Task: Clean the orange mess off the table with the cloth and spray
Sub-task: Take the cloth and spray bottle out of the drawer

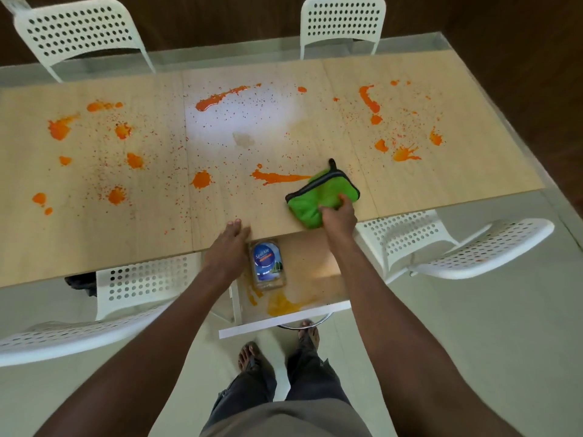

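Pale wood fills the view, a long table [94,241] splashed from left to right with orange mess [277,177]: blots, streaks and fine speckle, with one long streak running toward the middle of the near half. And right at the right-hand end of that streak sits the green cloth [318,192], folded, dark-edged, flat on the tabletop near the near edge. The right hand [339,214] is on it, fingers and thumb curled over the cloth's near edge, clamped on the fabric. The left hand [228,244] lies at the table's near edge, fingers straight and together, holding nothing, just left of the spray bottle [266,263]. That bottle, blue label up, lies on a lower small surface [315,272] just below the table edge, between the two forearms, with a yellow-orange puddle [284,305] beside it toward the near side. White perforated chairs [342,23] stand on the far side, others on the near side left and right.
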